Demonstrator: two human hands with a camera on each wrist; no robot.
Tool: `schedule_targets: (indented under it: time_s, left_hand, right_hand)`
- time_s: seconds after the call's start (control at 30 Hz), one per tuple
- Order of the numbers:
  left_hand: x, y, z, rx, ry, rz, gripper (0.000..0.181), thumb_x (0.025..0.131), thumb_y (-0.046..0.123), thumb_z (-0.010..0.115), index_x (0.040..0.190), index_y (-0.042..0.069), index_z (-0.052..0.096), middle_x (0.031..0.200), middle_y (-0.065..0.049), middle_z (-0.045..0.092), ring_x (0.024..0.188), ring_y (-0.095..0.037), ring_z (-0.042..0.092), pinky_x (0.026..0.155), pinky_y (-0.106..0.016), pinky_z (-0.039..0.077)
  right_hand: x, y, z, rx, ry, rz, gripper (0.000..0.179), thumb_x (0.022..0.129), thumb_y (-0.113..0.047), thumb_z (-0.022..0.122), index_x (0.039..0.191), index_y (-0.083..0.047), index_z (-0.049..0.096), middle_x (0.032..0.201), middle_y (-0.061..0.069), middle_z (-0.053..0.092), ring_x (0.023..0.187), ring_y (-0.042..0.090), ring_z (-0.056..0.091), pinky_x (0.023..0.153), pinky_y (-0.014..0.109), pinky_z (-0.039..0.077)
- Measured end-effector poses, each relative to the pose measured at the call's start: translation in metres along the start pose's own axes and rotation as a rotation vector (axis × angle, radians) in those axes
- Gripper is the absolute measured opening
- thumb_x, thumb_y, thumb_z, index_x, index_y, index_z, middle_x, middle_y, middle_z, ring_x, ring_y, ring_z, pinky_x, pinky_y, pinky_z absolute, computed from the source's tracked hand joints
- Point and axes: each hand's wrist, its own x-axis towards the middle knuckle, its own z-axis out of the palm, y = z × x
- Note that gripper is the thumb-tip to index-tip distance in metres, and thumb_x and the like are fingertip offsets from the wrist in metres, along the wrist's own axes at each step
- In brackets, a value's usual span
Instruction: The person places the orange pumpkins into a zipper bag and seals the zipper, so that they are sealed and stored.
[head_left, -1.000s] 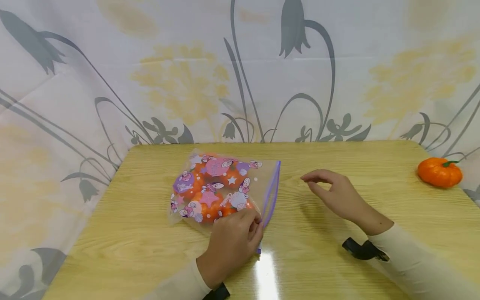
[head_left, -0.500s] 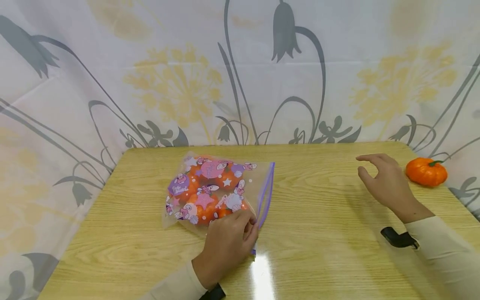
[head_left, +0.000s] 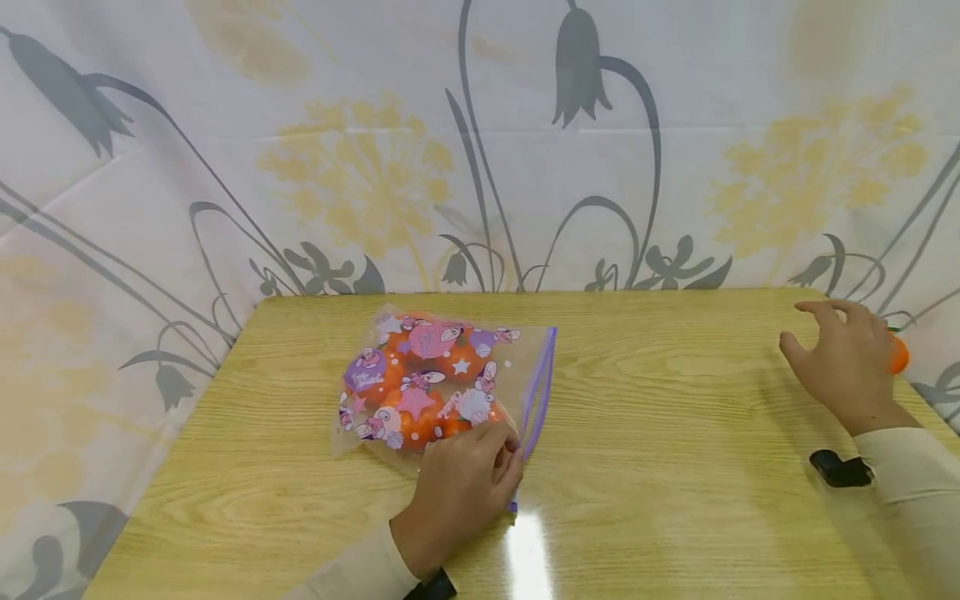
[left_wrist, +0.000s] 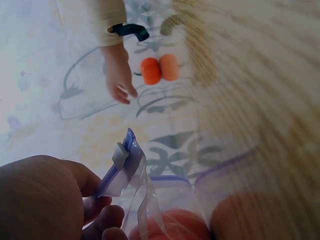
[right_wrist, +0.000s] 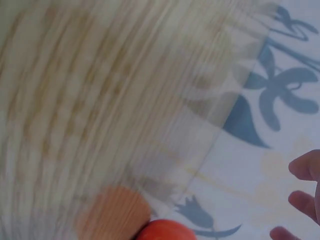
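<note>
A clear zip bag (head_left: 427,342) with pink and purple prints lies left of the table's middle, with several orange pumpkins inside. My left hand (head_left: 461,483) pinches its near edge beside the purple zip. In the left wrist view the thumb and fingers grip the purple zip strip (left_wrist: 112,180), close to its pale slider (left_wrist: 120,155). At the right, my right hand (head_left: 843,362) hovers over the table, thumb and fingers spread apart and holding nothing. Just behind it is a small orange pumpkin (head_left: 899,355), mostly hidden by the hand; the right wrist view shows part of this pumpkin (right_wrist: 167,231).
The wood-grain table (head_left: 637,467) has a glossy surface that reflects light and objects. A flower-patterned cloth (head_left: 510,150) hangs along its back and sides. Dark cameras are strapped at both wrists, such as the right wrist camera (head_left: 840,469).
My right hand has moved right, away from the bag's mouth, to the loose pumpkin, its fingers spreading wider. The left hand keeps its pinch on the bag, which stays in place.
</note>
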Motion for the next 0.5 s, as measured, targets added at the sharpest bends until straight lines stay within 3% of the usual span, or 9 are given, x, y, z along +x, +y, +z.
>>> schedule_targets:
  time_s: [0.07,0.23,0.5]
  left_hand:
    - [0.0,0.0,0.0,-0.002,0.0,0.001,0.011,0.086,0.024,0.074,0.085,0.018,0.065,0.062,0.015,0.045,0.051,0.004,0.031,0.046,-0.009,0.025]
    - [0.0,0.0,0.0,-0.001,-0.016,-0.015,0.012,0.086,0.026,0.075,0.086,0.018,0.066,0.063,0.015,0.046,0.052,0.004,0.033,0.047,-0.01,0.027]
    - [0.0,0.001,-0.001,-0.002,-0.025,-0.02,0.012,0.087,0.026,0.075,0.088,0.018,0.066,0.065,0.015,0.048,0.053,0.004,0.034,0.048,-0.01,0.03]
  right_hand:
    - [0.0,0.005,-0.003,-0.007,-0.007,0.054,0.05,0.094,-0.016,0.055,0.136,0.009,0.044,0.146,0.044,0.026,0.132,0.067,0.022,0.101,0.08,0.015]
    - [0.003,0.016,-0.008,-0.023,-0.042,0.166,0.063,0.094,-0.018,0.052,0.146,0.008,0.03,0.155,0.043,0.002,0.142,0.064,0.001,0.106,0.08,0.005]
    - [0.007,0.031,-0.001,-0.086,-0.155,0.291,0.077,0.095,-0.022,0.05,0.157,0.001,0.009,0.154,0.043,-0.004,0.137,0.07,0.001,0.099,0.084,0.014]
